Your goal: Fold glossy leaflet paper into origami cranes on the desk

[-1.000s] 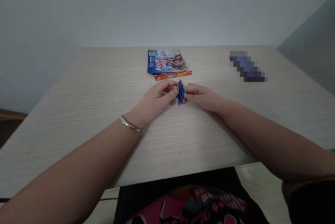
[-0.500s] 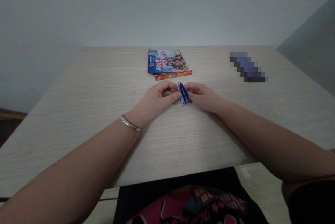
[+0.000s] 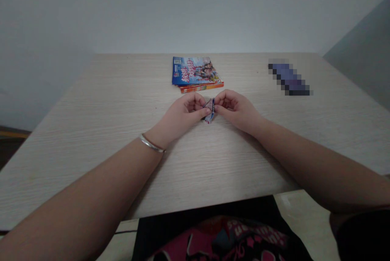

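Between my hands is a small folded leaflet-like piece (image 3: 209, 115), pale and printed on the side I see, with a blue edge. My left hand (image 3: 186, 110) pinches its left side between thumb and fingers. At its right edge my right hand (image 3: 234, 108) is closed, thumb and fingertips pinching the fold. Both hands hover low over the table (image 3: 183, 179). Just behind them lies a stack of printed leaflets (image 3: 198, 70), a blue one with red-and-white lettering on top and orange ones underneath.
A dark, pixelated flat object (image 3: 289, 79) lies at the far right of the table. A pale wall (image 3: 195, 9) rises along the table's back edge. My lap in dark patterned clothing (image 3: 219, 236) is at the front edge.
The folded piece has turned, so its pale printed side shows where mostly blue showed before. My right hand has shifted slightly up and left onto its edge.
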`<state>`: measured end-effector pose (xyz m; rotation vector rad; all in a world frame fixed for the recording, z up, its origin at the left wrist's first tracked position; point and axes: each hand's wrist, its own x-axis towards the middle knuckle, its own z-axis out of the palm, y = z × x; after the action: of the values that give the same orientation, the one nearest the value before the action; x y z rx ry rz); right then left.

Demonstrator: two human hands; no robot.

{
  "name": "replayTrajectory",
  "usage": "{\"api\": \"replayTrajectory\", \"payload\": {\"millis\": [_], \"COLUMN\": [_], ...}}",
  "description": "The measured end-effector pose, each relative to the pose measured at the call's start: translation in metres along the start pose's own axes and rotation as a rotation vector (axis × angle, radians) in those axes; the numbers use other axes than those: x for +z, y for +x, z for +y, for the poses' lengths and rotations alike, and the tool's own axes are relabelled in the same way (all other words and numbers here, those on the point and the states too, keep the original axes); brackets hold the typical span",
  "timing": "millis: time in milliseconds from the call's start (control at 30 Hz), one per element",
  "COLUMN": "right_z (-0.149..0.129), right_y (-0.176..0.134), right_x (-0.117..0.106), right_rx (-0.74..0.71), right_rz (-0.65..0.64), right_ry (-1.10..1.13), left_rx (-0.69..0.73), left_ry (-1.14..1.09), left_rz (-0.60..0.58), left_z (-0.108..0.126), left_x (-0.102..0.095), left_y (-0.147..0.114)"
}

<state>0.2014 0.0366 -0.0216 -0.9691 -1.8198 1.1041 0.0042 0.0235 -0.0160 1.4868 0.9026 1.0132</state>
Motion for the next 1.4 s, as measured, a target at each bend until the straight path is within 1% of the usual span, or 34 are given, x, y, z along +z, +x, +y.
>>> {"api": "replayTrajectory", "payload": {"millis": [100, 167, 233, 400, 500, 600, 700, 800, 1000, 1133, 1400], "right_z": [-0.005, -0.008, -0.009, -0.01, -0.01, -0.009, -0.005, -0.001, 0.0, -0.004, -0.004], "right_y": [-0.002, -0.003, -0.004, -0.004, -0.003, -0.002, -0.001, 0.0, -0.001, -0.002, -0.002], "right_x": [0.001, 0.002, 0.004, 0.005, 0.004, 0.004, 0.004, 0.005, 0.004, 0.001, -0.002], "right_rx": [-0.059, -0.112, -0.132, -0.091, -0.051, -0.015, -0.027, -0.06, -0.112, -0.143, -0.223], "right_rz": [0.062, 0.092, 0.097, 0.079, 0.045, -0.019, -0.061, -0.066, -0.019, -0.006, 0.005], "right_ry": [-0.079, -0.09, -0.082, -0.026, 0.003, 0.075, 0.146, 0.167, 0.071, -0.007, -0.187], "left_rx": [-0.028, -0.045, -0.06, -0.081, -0.041, -0.012, -0.029, -0.039, -0.041, -0.022, -0.066], "left_ry": [-0.063, -0.072, -0.064, -0.073, -0.065, -0.071, -0.026, 0.037, 0.041, 0.046, 0.037], "left_rz": [0.022, -0.006, -0.045, -0.09, -0.122, -0.168, -0.186, -0.172, -0.179, -0.155, -0.212], "left_z": [0.0, -0.001, -0.002, 0.0, 0.003, 0.003, 0.001, -0.001, -0.001, 0.0, -0.001], "left_x": [0.0, 0.0, -0.001, 0.0, 0.001, 0.001, 0.0, -0.002, -0.002, 0.0, 0.0], "left_y": [0.0, 0.001, 0.0, -0.001, -0.002, -0.002, -0.002, -0.002, -0.002, -0.002, -0.004]}}
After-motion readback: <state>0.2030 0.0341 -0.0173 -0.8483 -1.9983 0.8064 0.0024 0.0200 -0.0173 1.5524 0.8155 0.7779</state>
